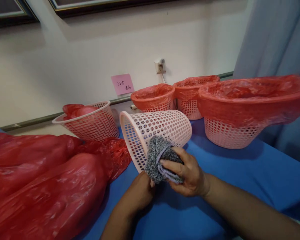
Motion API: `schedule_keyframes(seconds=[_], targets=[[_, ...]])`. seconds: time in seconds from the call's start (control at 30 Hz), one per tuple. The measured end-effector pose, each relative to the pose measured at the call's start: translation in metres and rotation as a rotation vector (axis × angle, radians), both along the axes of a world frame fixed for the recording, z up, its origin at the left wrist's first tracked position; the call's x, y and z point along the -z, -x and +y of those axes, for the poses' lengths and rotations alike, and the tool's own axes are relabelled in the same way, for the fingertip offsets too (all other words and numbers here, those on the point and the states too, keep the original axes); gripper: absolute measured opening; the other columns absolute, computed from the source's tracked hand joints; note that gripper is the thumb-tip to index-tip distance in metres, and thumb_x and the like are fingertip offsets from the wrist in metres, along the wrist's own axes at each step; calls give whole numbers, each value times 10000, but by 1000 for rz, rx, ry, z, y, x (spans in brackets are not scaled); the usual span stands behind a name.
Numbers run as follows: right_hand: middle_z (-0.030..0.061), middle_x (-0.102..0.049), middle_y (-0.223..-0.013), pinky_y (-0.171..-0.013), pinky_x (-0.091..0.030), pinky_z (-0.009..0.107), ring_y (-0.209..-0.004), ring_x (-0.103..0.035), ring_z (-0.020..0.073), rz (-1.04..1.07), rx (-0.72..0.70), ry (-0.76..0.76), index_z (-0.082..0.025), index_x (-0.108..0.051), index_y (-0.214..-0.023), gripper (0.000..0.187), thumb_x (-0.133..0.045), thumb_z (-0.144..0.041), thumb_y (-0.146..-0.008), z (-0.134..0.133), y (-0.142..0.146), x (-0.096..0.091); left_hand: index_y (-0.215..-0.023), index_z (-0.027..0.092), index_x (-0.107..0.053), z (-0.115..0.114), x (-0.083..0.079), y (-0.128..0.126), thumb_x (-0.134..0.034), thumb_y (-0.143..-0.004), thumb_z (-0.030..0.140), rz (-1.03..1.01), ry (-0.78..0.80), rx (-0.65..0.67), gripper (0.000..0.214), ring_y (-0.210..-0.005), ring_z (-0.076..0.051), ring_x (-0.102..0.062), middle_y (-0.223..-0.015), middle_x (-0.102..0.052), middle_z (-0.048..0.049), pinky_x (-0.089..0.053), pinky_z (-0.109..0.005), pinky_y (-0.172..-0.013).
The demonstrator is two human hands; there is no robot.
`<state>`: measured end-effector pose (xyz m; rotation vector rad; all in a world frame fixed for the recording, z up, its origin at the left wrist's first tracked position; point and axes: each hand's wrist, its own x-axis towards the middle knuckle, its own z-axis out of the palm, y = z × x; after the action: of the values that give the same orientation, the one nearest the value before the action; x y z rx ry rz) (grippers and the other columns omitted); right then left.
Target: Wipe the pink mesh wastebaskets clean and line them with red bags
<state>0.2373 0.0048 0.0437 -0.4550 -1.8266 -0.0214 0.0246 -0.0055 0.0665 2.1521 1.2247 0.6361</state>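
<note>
A pale pink perforated plastic wastebasket (165, 123) lies tipped on its side, its open mouth turned to the left. A bunched grey cloth (156, 160) with a lilac edge is in my right hand (187, 173), whose fingers close round it. The cloth presses on the basket near its rim. My left hand (143, 190) is below, at the lower part of the rim, and appears to grip it; the cloth hides most of its fingers.
Red plastic bags (52, 193) are heaped at the left. Behind stand a pink basket (95, 123) with red plastic inside and three red-lined baskets, the largest (230, 133) at right. Blue cloth (215, 170) covers the surface. A pink note (122, 84) and a socket (160, 66) are on the wall.
</note>
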Motion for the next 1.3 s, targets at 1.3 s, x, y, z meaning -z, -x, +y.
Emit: schedule_keyframes(seconds=[1.3], targets=[[111, -720, -1161, -1068, -533, 559, -1089, -686, 299, 660, 545, 703, -200, -688, -1315, 520, -617, -390, -836, 89, -57, 8, -1258, 205, -755, 9, -3, 2, -483, -623, 62, -66, -89, -78, 706, -1304, -314, -644, -1356, -741, -42, -421, -504, -1226]])
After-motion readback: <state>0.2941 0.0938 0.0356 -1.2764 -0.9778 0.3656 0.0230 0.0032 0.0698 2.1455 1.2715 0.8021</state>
